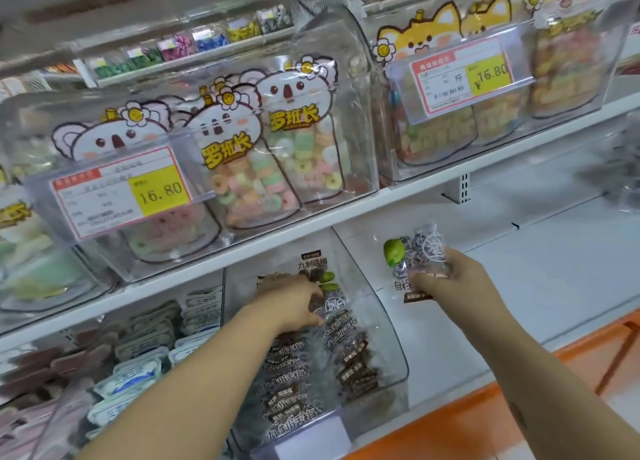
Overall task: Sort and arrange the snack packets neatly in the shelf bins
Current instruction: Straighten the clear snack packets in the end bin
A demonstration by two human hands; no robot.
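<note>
White shop shelves point(519, 251) hold clear bins point(358, 130). Left hand point(291, 303) reaches into the plum bin point(382, 321), fingers curled round upright packets point(313, 269) at its back. Right hand point(446, 283) pinches one packet point(412, 251) upside down, just right of that bin.

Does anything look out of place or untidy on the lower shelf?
Yes. The right hand holds one plum packet outside the clear bin, its print upside down. Inside the bin, the packets lie tilted in different directions beside the left hand.
</note>
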